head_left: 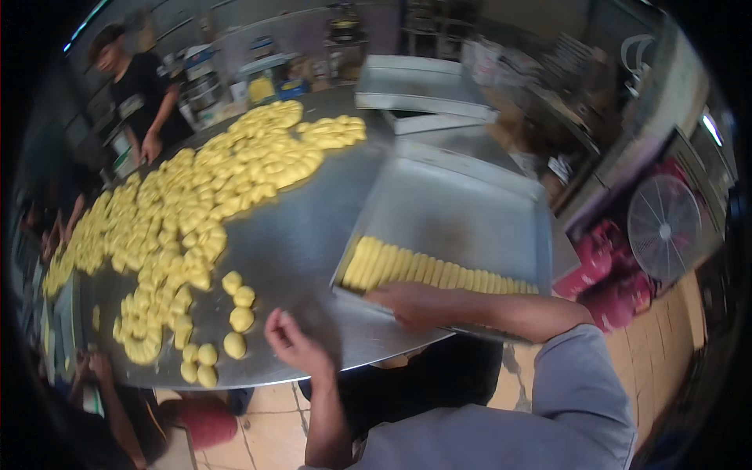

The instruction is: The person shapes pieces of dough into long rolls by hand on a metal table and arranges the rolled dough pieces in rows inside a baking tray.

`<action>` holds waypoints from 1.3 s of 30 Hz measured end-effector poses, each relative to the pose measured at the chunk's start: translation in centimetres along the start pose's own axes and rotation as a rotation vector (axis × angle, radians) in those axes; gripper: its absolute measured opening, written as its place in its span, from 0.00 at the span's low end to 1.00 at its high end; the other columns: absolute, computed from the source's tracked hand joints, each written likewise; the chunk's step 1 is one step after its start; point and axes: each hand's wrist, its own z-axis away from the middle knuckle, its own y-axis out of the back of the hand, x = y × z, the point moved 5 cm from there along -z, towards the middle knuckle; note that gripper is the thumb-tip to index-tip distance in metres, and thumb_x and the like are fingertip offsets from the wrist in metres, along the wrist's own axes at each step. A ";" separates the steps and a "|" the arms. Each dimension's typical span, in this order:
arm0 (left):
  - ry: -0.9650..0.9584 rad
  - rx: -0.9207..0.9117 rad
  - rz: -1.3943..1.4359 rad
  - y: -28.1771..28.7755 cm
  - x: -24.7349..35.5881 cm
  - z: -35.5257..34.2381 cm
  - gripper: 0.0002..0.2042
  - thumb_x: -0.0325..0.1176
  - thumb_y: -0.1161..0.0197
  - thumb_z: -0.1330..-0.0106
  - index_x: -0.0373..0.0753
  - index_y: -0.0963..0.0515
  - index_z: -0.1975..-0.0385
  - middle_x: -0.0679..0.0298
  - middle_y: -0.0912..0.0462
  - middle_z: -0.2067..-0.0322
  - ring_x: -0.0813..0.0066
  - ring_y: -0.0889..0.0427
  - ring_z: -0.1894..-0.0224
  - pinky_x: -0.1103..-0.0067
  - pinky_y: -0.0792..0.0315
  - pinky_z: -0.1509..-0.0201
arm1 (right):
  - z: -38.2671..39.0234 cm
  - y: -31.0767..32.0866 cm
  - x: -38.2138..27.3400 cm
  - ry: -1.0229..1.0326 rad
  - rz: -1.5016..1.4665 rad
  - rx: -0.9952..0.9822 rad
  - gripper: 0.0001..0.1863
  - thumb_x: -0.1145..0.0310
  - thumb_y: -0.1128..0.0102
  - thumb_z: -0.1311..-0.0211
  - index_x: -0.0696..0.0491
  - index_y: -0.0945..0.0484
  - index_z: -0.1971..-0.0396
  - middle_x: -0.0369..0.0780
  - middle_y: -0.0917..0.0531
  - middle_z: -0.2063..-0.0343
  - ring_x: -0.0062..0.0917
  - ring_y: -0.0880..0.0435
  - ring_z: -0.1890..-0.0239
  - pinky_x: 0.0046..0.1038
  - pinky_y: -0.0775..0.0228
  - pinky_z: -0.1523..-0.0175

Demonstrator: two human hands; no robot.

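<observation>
My left hand (296,345) hovers over the near edge of the round metal table (282,251), its fingers loosely bent and apart with nothing visible in them. To its left lie a few loose yellow dough balls (241,319). My right hand (407,303) reaches across the near left part of a large metal tray (470,188), against a row of yellow dough sticks (431,269). The sticks lie side by side along the tray's near side. My hand and forearm cover the sticks' near ends, and whether my right fingers hold one is hidden.
A big heap of yellow dough pieces (211,180) spreads over the table's left and far side. Another metal tray (423,82) stands behind. A person (145,94) works at the far left, others at the left edge. A fan (664,227) and pink cylinders (603,258) stand right.
</observation>
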 end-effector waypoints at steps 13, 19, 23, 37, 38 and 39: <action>0.141 -0.246 0.025 -2.9 0.8 -1.5 0.19 0.32 0.48 0.32 0.32 0.36 0.43 0.55 0.35 0.42 0.67 0.39 0.38 0.74 0.45 0.36 | 22.7 5.7 1.5 -0.593 0.605 0.636 0.11 0.79 0.40 0.64 0.53 0.19 0.74 0.42 0.22 0.68 0.38 0.26 0.58 0.39 0.37 0.49; 0.158 -0.412 -0.177 -5.5 0.5 0.1 0.23 0.37 0.48 0.32 0.30 0.37 0.41 0.51 0.35 0.41 0.65 0.37 0.38 0.74 0.44 0.35 | 28.6 5.7 5.8 -1.119 0.368 0.937 0.18 0.71 0.41 0.52 0.59 0.24 0.59 0.54 0.20 0.68 0.49 0.21 0.63 0.43 0.30 0.59; 0.323 -0.676 -0.248 -6.8 0.0 2.9 0.20 0.37 0.44 0.34 0.26 0.28 0.50 0.53 0.21 0.55 0.70 0.24 0.52 0.78 0.35 0.45 | 30.5 5.7 9.5 -1.143 0.256 0.863 0.18 0.69 0.44 0.50 0.60 0.25 0.57 0.58 0.21 0.70 0.51 0.21 0.62 0.44 0.29 0.56; -0.154 -0.997 -0.282 -12.6 1.8 14.5 0.18 0.34 0.39 0.39 0.29 0.28 0.53 0.47 0.25 0.59 0.56 0.22 0.59 0.73 0.28 0.57 | 36.0 10.3 12.4 -1.092 0.846 1.314 0.25 0.67 0.42 0.47 0.55 0.32 0.47 0.52 0.28 0.51 0.47 0.32 0.45 0.42 0.39 0.42; -0.206 -0.976 -0.276 -12.6 2.0 14.7 0.20 0.38 0.40 0.38 0.29 0.29 0.53 0.45 0.26 0.57 0.49 0.24 0.56 0.69 0.29 0.54 | 35.9 9.3 12.5 -1.107 0.688 1.390 0.28 0.66 0.40 0.47 0.55 0.34 0.44 0.53 0.32 0.46 0.48 0.38 0.41 0.43 0.45 0.39; -0.210 -0.957 -0.273 -12.7 2.0 14.6 0.20 0.38 0.40 0.38 0.29 0.29 0.53 0.45 0.26 0.57 0.49 0.24 0.56 0.69 0.29 0.54 | 35.7 7.9 12.7 -1.105 0.662 1.481 0.29 0.65 0.39 0.47 0.55 0.34 0.44 0.53 0.32 0.46 0.49 0.37 0.42 0.42 0.46 0.38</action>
